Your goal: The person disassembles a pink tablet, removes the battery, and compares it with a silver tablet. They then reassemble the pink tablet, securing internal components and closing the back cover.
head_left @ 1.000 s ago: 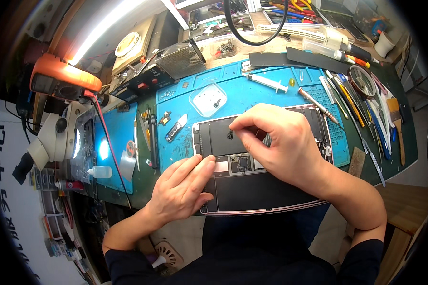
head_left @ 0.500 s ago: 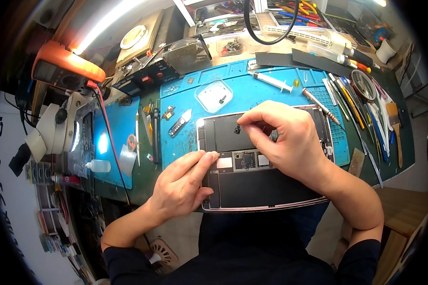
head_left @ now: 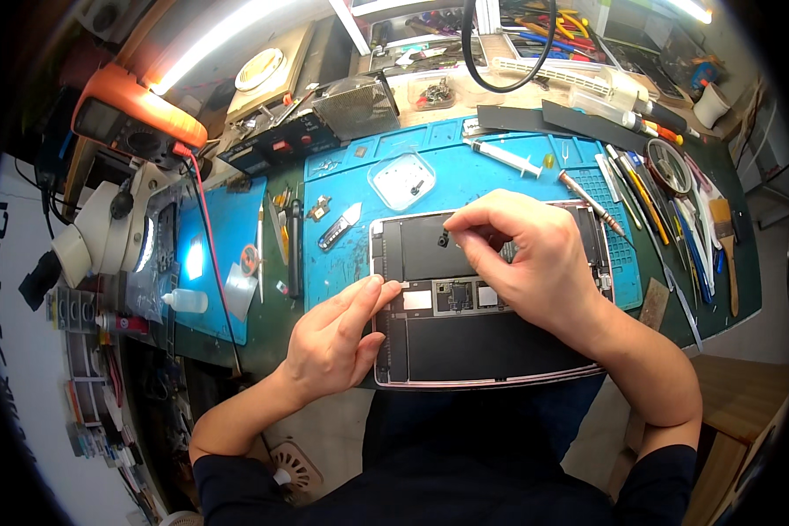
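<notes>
- Nearest us, we list an uncovered tablet, its dark panels facing up, lying at the front edge of the tabletop, between and beneath our two hands.
- Left hand: fingers extended and close together, fingertips resting on the tablet's left edge; we see nothing grasped in it.
- Circuit board: bared across the tablet's middle, to the right of the left fingertips and to the left of the right palm.
- Right hand: over the tablet's upper right part, thumb and forefinger pinching a small black part.
- The small black part shows just below those fingertips, before the tablet's upper black panel; we cannot tell whether it touches the panel.
- Blue mat: under the tablet and beyond it.
- Folding-type knife, blade out: on the mat, near the tablet's upper left corner.
- Slim screwdriver: slanting beside the tablet's upper right corner.
- Clear tray: past the tablet's far edge, small dark pieces inside.
- Syringe: lying farther back, beyond the right hand.
- Black box with red switches: behind the mat, at its left.
- Orange multimeter: at far left, propped at a tilt.
</notes>
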Tool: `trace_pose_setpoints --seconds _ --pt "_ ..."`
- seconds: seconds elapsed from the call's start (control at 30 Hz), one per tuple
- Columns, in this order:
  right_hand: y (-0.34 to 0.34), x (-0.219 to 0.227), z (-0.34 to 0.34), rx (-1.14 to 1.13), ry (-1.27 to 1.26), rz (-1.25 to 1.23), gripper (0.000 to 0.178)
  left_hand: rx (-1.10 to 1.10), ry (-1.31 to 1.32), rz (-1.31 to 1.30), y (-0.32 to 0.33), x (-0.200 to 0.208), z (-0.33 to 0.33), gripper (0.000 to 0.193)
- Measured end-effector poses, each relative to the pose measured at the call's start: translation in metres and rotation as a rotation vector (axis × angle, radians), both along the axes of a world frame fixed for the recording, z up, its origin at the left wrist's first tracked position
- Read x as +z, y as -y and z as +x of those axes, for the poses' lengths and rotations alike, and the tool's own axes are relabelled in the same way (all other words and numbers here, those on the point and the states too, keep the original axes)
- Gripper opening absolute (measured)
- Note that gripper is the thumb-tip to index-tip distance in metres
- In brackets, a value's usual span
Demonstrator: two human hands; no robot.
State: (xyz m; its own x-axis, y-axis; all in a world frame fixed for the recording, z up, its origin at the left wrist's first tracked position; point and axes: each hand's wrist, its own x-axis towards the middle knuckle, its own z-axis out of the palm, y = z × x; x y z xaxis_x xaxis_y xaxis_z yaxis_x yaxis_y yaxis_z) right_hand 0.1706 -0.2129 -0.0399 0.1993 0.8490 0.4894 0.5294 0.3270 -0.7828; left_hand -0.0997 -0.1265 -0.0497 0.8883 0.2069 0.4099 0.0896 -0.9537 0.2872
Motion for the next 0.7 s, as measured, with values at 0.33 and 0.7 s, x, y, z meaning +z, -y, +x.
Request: trace_pose_setpoints --seconds 0.33,0.7 --pt "0.000 0.000 0.002 0.011 -0.008 0.005 0.006 0.026 -0.069 0.097 0.004 0.008 0.005 0.058" --pt "0.000 0.000 0.000 -0.004 -0.010 -0.006 0.006 0.113 -0.011 0.049 0.002 0.006 0.004 0.051"
